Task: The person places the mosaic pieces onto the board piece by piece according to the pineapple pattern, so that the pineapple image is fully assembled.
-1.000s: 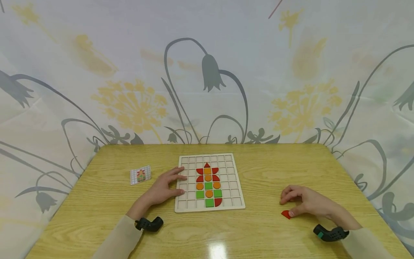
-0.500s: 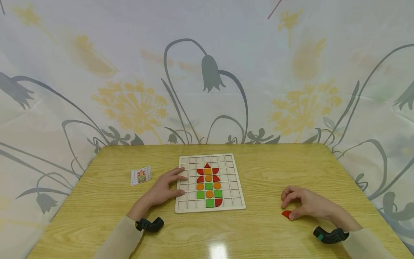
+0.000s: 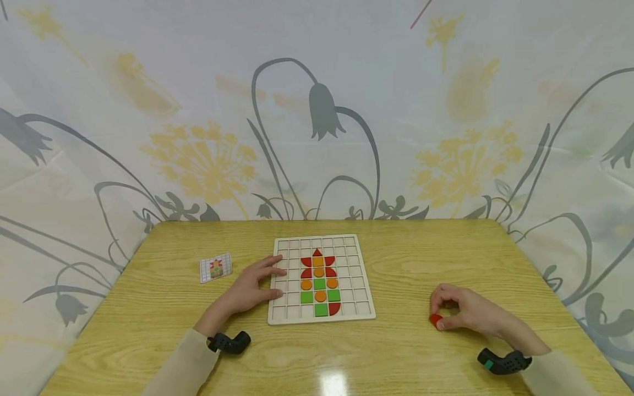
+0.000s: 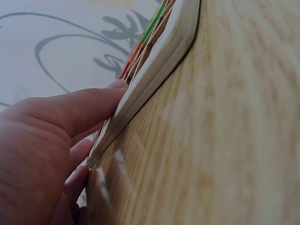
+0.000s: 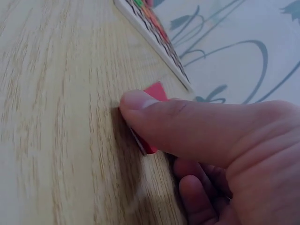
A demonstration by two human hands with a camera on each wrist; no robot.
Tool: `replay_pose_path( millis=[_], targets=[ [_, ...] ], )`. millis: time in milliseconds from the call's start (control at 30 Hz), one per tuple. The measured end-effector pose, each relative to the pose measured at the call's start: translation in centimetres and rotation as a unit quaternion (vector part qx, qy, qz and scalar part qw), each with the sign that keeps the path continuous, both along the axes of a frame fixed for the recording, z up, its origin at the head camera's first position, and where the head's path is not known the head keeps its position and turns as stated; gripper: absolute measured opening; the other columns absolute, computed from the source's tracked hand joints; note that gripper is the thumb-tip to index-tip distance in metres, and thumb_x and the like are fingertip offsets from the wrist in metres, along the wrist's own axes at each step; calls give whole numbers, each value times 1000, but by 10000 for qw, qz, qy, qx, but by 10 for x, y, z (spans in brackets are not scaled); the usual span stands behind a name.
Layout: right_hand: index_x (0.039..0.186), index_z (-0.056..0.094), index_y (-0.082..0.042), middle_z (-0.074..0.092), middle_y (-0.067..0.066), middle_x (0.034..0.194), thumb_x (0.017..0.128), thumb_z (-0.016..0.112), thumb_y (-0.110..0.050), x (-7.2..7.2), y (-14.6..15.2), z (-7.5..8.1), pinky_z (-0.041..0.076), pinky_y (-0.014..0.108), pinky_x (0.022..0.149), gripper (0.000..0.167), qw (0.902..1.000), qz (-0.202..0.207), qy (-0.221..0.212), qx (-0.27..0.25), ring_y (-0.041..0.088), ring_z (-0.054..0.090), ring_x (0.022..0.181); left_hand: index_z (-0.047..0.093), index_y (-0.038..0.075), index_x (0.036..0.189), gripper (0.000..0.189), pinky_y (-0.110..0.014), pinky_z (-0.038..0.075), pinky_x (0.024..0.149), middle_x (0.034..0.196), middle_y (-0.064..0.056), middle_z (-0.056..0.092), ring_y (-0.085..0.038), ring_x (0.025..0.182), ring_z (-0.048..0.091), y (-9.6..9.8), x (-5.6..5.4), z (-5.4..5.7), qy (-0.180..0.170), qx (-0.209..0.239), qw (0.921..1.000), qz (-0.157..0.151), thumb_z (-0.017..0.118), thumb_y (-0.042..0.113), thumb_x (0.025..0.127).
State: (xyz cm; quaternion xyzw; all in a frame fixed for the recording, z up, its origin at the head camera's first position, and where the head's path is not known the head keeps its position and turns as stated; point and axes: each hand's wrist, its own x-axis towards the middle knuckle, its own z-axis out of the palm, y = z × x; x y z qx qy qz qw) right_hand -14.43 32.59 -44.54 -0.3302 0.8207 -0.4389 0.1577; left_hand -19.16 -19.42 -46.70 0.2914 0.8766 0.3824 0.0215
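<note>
A white grid board (image 3: 346, 302) lies on the table, bearing red, orange and green flat tiles in its middle columns. My left hand (image 3: 251, 287) rests on the board's left edge with fingers spread; the left wrist view shows the thumb (image 4: 101, 103) touching the rim. To the right of the board, my right hand (image 3: 468, 311) pinches a red quarter-circle tile (image 3: 436, 320) between thumb and fingers, low over the table. In the right wrist view the thumb covers much of that red tile (image 5: 157, 91), which is tilted.
A small picture card (image 3: 216, 268) with a coloured grid pattern lies left of the board. The wooden table (image 3: 396, 363) ends at a flower-patterned cloth (image 3: 376, 82) behind and at both sides. A lone red quarter-circle tile (image 3: 334, 308) sits in the board's bottom row.
My right fingers have closed on the red tile, which lay flat under the thumb before and is now tilted up in the pinch. The left hand and the board have stayed still.
</note>
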Motion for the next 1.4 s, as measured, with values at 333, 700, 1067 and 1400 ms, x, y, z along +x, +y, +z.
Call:
replay_pose_path(
  millis=[333, 700, 1067, 1400],
  targets=[
    [94, 61, -6, 61, 3, 85, 94, 71, -14, 2, -12, 5, 47, 28, 61, 13, 9938, -1024, -307, 308, 14, 54, 71, 68, 7, 125, 39, -66, 25, 110, 155, -15, 40, -41, 145, 27, 1, 1, 0, 25, 30, 10000, -47, 75, 25, 90],
    [100, 69, -8, 67, 4, 96, 95, 69, -16, -10, -55, 9, 53, 28, 67, 9, 9913, -1288, -251, 97, 15, 61, 82, 68, 7, 125, 39, -66, 26, 110, 154, -15, 41, -41, 145, 28, 0, 0, 1, 47, 80, 9999, -74, 75, 24, 90],
    [103, 76, -13, 69, -1, 100, 96, 67, -11, -28, -118, 4, 51, 26, 71, 11, 9980, -555, 69, -296, 14, 60, 82, 69, 9, 124, 38, -65, 25, 110, 154, -15, 41, -40, 145, 28, 1, 0, 0, 26, 23, 10000, -14, 75, 24, 90],
    [102, 74, -10, 69, -2, 101, 93, 69, -6, -35, -172, 8, 53, 26, 78, 10, 9982, -428, 125, -413, 12, 62, 89, 68, 9, 125, 39, -66, 25, 110, 155, -15, 40, -41, 145, 27, 0, 1, 1, 6, 35, 10000, -27, 75, 25, 91]
  ],
)
